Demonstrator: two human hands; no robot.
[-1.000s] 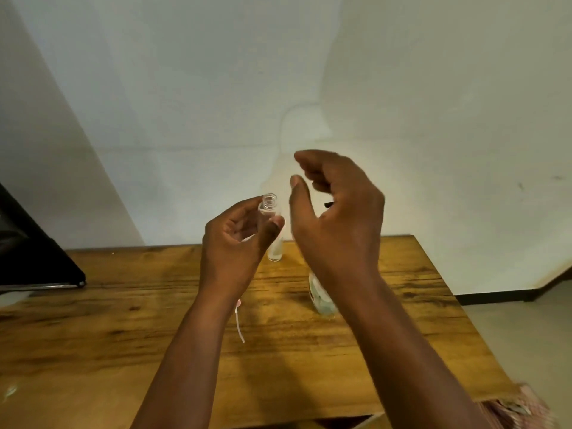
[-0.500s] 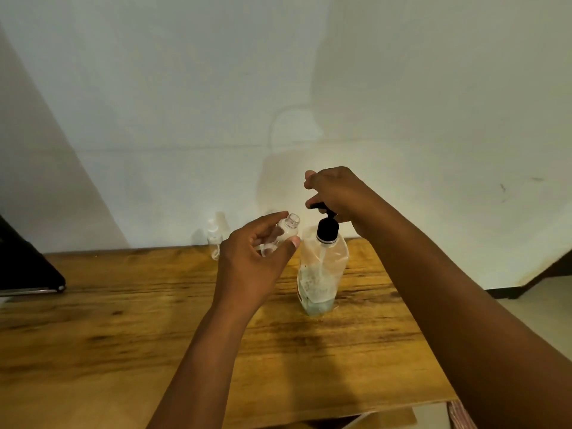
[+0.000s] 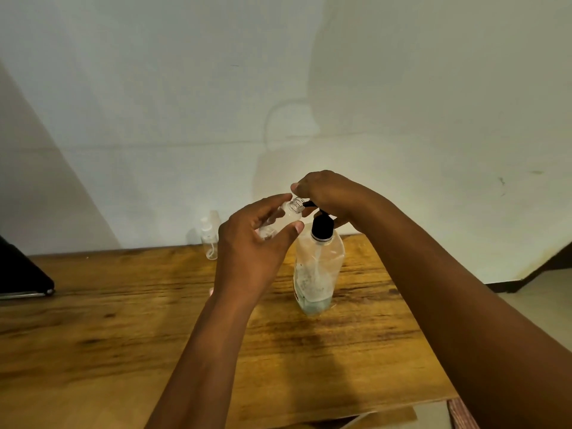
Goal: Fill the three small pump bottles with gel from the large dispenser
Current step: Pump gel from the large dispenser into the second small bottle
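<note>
the left hand [image 3: 250, 252] is grasping a small clear bottle [image 3: 283, 216] between thumb and fingers, tilting it so its open threaded neck is sitting right at the black spout of the large dispenser [image 3: 317, 267]. the right hand [image 3: 328, 196] is curling over the black pump head [image 3: 322, 226], fingers bent down around it as if to press. the dispenser is standing on the wooden worktop [image 3: 123, 320], right of centre, with only a little gel showing near its base. another small bottle [image 3: 209, 239] is standing far left of the hands, by the wall. the likely trouble here is gel missing the narrow neck if the spout is not lined up, or the nearly empty dispenser tipping under a sideways push.
</note>
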